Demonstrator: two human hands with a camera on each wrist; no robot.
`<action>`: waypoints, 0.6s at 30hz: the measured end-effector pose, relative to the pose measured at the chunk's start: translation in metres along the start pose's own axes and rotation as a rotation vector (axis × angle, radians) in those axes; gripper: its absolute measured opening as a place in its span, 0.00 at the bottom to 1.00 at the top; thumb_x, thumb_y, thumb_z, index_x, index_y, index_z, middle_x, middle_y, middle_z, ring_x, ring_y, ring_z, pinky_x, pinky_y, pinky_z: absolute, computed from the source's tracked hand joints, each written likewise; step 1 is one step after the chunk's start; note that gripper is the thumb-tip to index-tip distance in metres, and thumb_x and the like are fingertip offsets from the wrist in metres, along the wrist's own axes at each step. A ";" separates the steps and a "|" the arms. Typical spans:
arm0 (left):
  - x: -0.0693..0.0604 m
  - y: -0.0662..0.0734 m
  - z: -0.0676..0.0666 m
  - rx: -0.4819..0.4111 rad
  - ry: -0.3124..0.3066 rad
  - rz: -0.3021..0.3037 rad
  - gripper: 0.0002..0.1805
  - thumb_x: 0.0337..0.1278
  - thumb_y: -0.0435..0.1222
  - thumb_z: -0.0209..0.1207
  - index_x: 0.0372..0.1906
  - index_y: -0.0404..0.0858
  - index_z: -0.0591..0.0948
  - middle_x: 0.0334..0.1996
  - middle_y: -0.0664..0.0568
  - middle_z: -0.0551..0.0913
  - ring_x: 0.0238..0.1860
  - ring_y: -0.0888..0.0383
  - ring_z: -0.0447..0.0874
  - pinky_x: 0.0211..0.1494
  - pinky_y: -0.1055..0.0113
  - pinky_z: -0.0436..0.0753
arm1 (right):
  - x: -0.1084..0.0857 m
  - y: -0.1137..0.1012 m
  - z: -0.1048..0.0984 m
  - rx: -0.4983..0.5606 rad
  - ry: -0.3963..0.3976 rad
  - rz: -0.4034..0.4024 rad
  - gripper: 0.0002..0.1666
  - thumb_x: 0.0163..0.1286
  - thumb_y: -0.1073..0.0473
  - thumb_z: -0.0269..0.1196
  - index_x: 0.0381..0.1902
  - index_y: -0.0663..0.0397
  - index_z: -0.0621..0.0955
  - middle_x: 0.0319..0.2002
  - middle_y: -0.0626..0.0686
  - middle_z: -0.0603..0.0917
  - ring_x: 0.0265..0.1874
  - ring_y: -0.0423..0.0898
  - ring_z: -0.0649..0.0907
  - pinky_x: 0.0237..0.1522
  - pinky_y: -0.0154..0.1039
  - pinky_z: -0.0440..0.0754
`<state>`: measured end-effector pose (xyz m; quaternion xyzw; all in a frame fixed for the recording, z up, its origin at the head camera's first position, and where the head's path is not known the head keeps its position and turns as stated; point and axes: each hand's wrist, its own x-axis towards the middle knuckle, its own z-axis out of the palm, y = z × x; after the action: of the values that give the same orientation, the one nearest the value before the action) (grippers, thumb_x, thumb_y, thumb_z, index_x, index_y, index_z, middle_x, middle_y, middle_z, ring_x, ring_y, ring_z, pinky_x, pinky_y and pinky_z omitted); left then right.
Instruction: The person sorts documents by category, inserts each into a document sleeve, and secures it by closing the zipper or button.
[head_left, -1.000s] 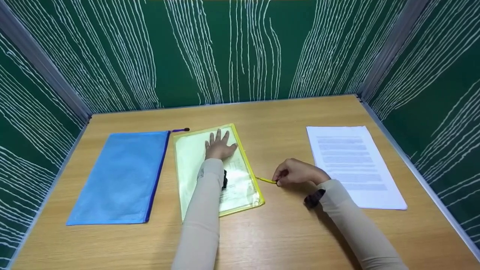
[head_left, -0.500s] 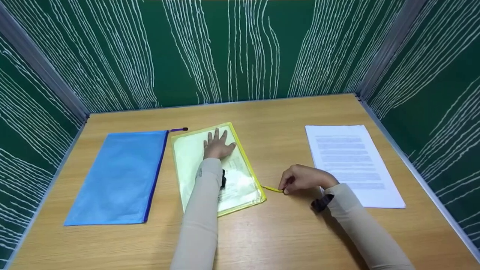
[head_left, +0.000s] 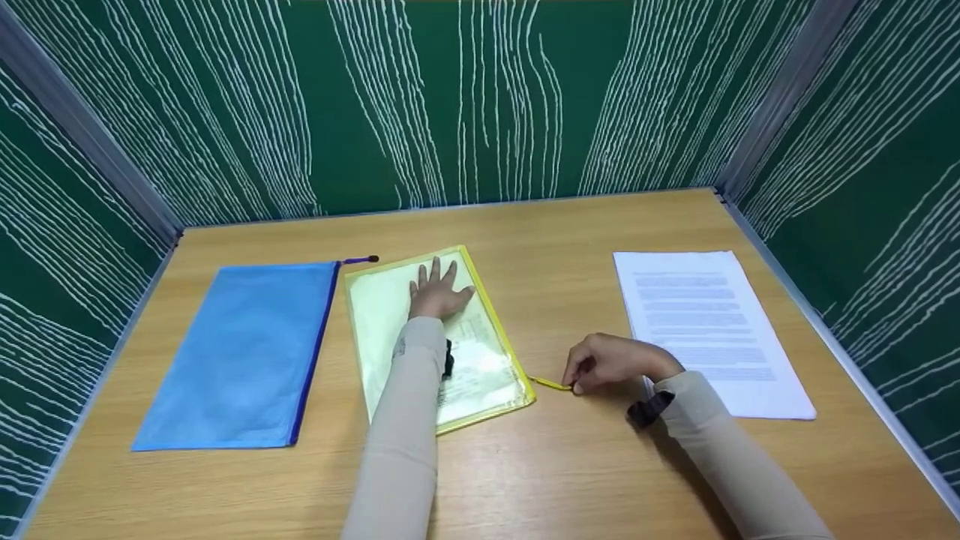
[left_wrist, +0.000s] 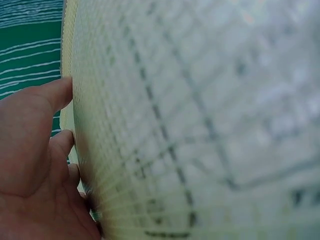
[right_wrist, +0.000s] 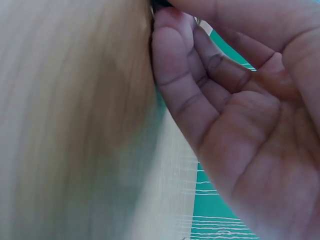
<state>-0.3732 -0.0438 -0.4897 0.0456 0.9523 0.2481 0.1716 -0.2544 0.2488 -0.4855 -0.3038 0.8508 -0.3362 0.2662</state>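
Yellow pull (head_left: 551, 384) — tip mostly hidden in right grip (head_left: 611, 361).

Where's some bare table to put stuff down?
The wooden table is bare between the clear, yellow-edged rectangular folder and printed white paper, beyond the right hand, and nearer, between the beige sleeves. It's crowded between that folder and the rectangular blue folder, under the left hand, and at the yellow strap the right hand pinches.

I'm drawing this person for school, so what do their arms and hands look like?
The left sleeve and right sleeve are long and beige. A small black gadget sits at each wrist. The left hand and right hand wear no gloves. No cables show.
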 end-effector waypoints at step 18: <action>-0.001 0.000 0.000 -0.006 -0.001 0.002 0.39 0.68 0.58 0.44 0.77 0.53 0.47 0.78 0.51 0.32 0.77 0.47 0.23 0.77 0.48 0.30 | -0.008 0.005 0.001 0.095 -0.088 0.020 0.07 0.58 0.63 0.70 0.36 0.55 0.87 0.32 0.51 0.86 0.28 0.33 0.79 0.33 0.26 0.77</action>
<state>-0.3726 -0.0439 -0.4898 0.0460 0.9515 0.2510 0.1718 -0.2499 0.2568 -0.4877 -0.2966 0.8244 -0.3598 0.3209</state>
